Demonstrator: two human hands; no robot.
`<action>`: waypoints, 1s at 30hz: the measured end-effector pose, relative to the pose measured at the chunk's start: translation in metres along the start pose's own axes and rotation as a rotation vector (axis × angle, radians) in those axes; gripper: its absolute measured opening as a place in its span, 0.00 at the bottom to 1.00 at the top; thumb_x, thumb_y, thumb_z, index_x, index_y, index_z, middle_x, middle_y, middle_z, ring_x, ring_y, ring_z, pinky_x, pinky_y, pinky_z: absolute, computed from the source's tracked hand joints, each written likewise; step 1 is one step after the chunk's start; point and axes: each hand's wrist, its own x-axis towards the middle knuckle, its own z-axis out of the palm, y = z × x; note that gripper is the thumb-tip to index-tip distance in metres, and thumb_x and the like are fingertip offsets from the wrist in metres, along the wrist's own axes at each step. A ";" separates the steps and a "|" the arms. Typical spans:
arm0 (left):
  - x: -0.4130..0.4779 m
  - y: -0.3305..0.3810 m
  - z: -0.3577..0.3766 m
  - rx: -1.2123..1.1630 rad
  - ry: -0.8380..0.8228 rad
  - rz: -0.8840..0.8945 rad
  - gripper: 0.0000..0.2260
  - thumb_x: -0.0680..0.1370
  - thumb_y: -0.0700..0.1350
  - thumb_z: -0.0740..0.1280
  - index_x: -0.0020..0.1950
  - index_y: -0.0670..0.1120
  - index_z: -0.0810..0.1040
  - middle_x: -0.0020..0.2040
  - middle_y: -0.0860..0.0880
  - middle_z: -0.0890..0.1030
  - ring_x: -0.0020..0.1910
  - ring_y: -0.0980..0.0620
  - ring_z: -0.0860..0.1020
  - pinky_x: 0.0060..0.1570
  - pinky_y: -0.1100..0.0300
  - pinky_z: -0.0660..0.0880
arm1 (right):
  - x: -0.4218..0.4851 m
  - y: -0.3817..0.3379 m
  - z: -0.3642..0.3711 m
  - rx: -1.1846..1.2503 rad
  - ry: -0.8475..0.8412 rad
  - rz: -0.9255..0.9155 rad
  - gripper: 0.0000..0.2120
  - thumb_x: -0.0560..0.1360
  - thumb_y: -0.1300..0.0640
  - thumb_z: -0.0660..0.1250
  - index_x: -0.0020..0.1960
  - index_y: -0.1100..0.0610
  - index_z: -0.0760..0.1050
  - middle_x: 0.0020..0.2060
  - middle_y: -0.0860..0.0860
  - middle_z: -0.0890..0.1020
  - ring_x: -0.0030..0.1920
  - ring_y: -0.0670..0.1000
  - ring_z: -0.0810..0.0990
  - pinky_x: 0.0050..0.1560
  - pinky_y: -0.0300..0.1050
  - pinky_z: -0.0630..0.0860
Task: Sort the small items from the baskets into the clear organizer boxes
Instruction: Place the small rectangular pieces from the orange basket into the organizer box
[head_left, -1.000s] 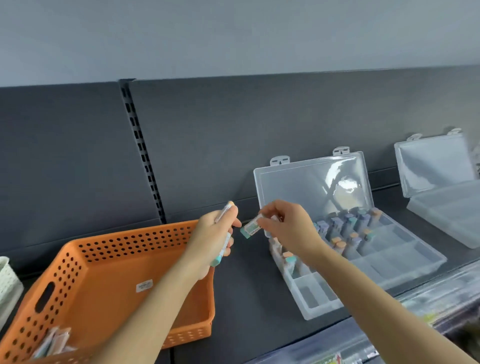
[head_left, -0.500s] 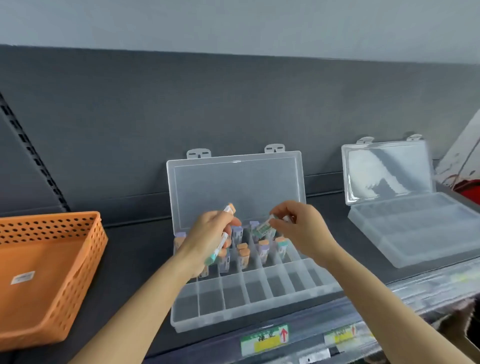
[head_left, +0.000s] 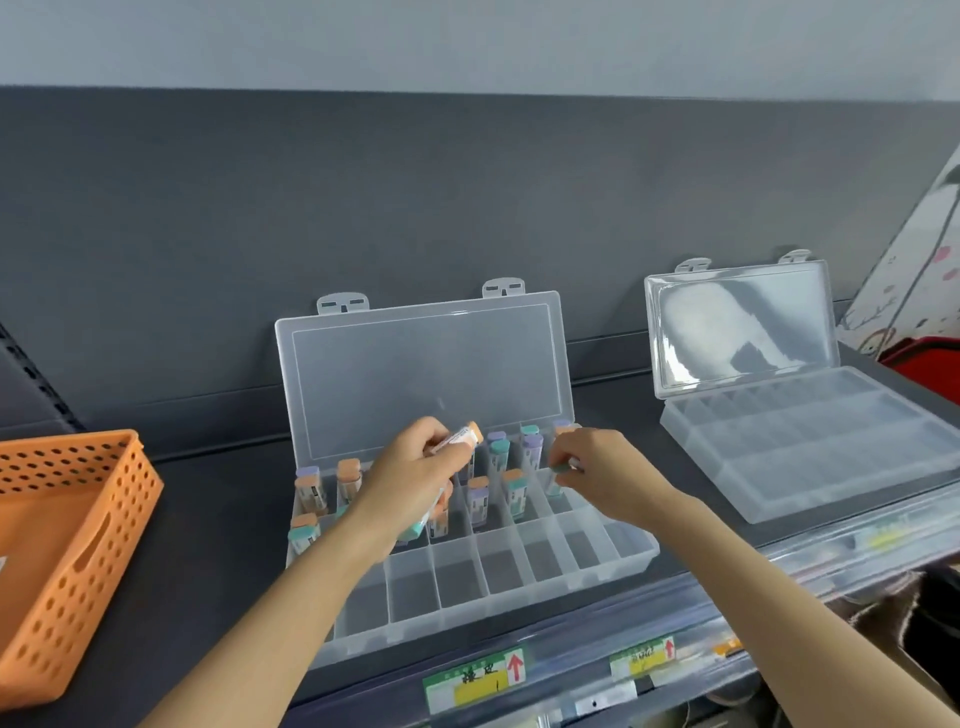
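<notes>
A clear organizer box (head_left: 519, 577) lies open on the dark shelf, its lid leaning on the back panel. Several small capped tubes (head_left: 513, 488) stand upright in its back and middle compartments; the front row holds nothing. My left hand (head_left: 415, 478) grips a few tubes, one with an orange cap (head_left: 470, 434) sticking out on top. My right hand (head_left: 597, 467) pinches a green-capped tube (head_left: 558, 475) and holds it upright in a middle compartment at the right. An orange perforated basket (head_left: 78, 545) sits at the left.
A second clear organizer box (head_left: 810, 452) lies open at the right with nothing in it. Behind it are a red bin (head_left: 924, 364) and a patterned panel. Price labels (head_left: 475, 675) run along the shelf's front edge.
The view has swung right, from the basket to the organizer. My right hand has lowered its tube from mid-air into a compartment. My left hand still holds its tubes over the box.
</notes>
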 end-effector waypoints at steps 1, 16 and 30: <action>0.000 0.002 0.000 0.001 -0.007 0.023 0.08 0.77 0.51 0.66 0.44 0.47 0.74 0.30 0.51 0.72 0.29 0.52 0.71 0.33 0.57 0.71 | 0.002 0.000 0.002 -0.014 -0.005 0.005 0.07 0.77 0.59 0.66 0.53 0.57 0.80 0.51 0.52 0.82 0.44 0.49 0.80 0.48 0.36 0.77; 0.008 0.002 -0.002 0.048 -0.107 0.099 0.06 0.76 0.50 0.68 0.50 0.50 0.79 0.35 0.52 0.77 0.32 0.54 0.73 0.32 0.59 0.71 | 0.001 0.008 -0.010 0.353 0.152 0.276 0.14 0.80 0.66 0.54 0.56 0.59 0.78 0.48 0.52 0.80 0.41 0.48 0.77 0.41 0.37 0.76; 0.003 0.010 0.015 0.130 -0.004 0.145 0.01 0.75 0.43 0.69 0.45 0.50 0.80 0.38 0.51 0.80 0.26 0.60 0.73 0.26 0.67 0.67 | -0.001 0.034 -0.006 0.209 0.151 0.162 0.03 0.71 0.61 0.72 0.45 0.58 0.81 0.36 0.44 0.77 0.34 0.45 0.76 0.38 0.32 0.73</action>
